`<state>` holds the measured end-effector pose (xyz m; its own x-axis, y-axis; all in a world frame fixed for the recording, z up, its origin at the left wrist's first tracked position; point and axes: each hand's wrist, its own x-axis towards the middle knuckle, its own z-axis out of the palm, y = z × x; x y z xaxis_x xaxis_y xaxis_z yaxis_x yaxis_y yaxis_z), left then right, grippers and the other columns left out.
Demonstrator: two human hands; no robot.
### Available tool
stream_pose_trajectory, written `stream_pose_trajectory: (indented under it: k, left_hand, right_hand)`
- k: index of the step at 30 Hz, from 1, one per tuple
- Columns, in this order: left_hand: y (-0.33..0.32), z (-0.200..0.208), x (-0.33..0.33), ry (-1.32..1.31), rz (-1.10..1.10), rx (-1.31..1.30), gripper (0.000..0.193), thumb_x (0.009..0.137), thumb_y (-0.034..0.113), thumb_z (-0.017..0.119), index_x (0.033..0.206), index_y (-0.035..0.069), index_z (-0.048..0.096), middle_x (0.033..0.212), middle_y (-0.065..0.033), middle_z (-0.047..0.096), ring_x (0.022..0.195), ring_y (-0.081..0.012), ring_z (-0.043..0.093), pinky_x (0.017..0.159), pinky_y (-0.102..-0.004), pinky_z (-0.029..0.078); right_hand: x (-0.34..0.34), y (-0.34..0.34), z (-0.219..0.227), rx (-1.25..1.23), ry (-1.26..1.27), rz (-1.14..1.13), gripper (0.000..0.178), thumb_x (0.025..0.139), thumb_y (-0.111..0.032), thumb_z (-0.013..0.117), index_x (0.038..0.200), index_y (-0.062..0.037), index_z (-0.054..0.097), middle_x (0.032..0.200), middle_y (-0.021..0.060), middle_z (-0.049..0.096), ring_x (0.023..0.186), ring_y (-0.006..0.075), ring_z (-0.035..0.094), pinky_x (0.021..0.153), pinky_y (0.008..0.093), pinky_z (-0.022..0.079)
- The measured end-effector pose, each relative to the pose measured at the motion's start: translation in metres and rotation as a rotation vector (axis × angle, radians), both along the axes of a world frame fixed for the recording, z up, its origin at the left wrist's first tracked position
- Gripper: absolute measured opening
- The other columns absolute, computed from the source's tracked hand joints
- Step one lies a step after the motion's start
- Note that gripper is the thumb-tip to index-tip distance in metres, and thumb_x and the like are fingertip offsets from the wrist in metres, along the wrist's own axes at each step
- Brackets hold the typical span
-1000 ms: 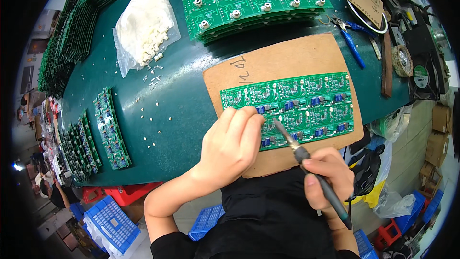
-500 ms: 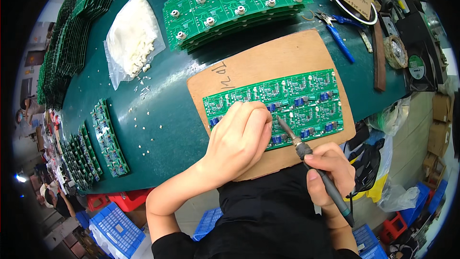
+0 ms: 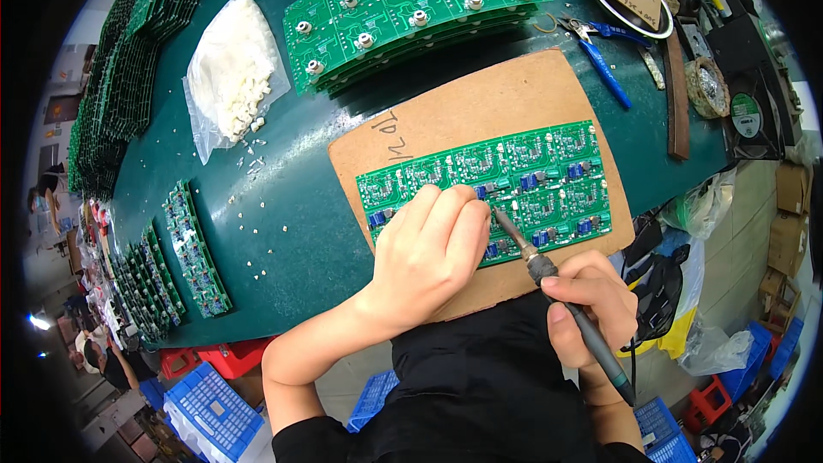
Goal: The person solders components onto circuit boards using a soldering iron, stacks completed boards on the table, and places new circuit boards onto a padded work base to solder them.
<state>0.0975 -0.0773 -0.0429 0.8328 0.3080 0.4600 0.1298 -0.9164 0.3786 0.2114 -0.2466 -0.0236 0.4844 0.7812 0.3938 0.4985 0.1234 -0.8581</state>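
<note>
Gripping right hand (image 3: 591,309): here it is, closed pen-style around the soldering iron (image 3: 542,268), fingers behind the bare metal, a sensible hold.
Left hand (image 3: 433,244): bunched over the near-left part of the green circuit board (image 3: 549,197), fingertips drawn together; whether they pinch anything I cannot tell, since the knuckles hide it.
Circuit board: lying on the brown cardboard (image 3: 489,103), at the near edge of the table (image 3: 317,231); it should not slide, so light pressure from the left looks wise.
Iron tip: right beside the left fingertips, slanting in from the near right; actual contact is too small to call.
Heat: a brief, steady touch would likely serve best, no scrubbing.
Finger gap: tight, this one! Skin wants to stay clear of that metal shaft.
Blue components (image 3: 532,181): crowding the work spot, so a clean lift away beats a sideways drag.
</note>
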Motion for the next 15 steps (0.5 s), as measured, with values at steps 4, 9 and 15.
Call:
stream_pose_trajectory:
  k: [4, 9, 15]
  left_hand:
    - [0.0, 0.003, 0.0, 0.051, -0.01, 0.016, 0.023, 0.07, -0.005, 0.071, 0.088, 0.003, 0.06, 0.089, -0.0078, 0.061, 0.069, -0.0238, 0.054, 0.06, -0.0325, 0.046]
    - [0.007, 0.019, -0.004, 0.124, -0.066, -0.115, 0.02, 0.074, -0.005, 0.067, 0.091, 0.002, 0.061, 0.092, -0.0085, 0.06, 0.073, -0.0245, 0.057, 0.062, -0.0323, 0.049]
    - [-0.003, 0.021, 0.013, 0.073, -0.111, -0.334, 0.021, 0.077, -0.006, 0.069, 0.094, 0.001, 0.06, 0.092, -0.0121, 0.06, 0.083, -0.0282, 0.063, 0.069, -0.0349, 0.052]
  right_hand:
    - [0.002, -0.002, -0.001, -0.002, 0.005, 0.011, 0.024, 0.071, -0.001, 0.065, 0.094, 0.0052, 0.067, 0.061, 0.0091, 0.057, 0.057, 0.0262, 0.058, 0.056, 0.0328, 0.05]
    - [0.011, -0.021, -0.002, 0.09, 0.011, -0.155, 0.022, 0.07, -0.005, 0.062, 0.09, 0.0047, 0.065, 0.057, 0.0086, 0.053, 0.053, 0.0235, 0.054, 0.051, 0.0319, 0.044]
    - [0.018, -0.028, -0.002, 0.037, 0.037, -0.165, 0.022, 0.072, -0.005, 0.063, 0.091, 0.0042, 0.066, 0.058, 0.0084, 0.054, 0.056, 0.0234, 0.056, 0.053, 0.0309, 0.045]
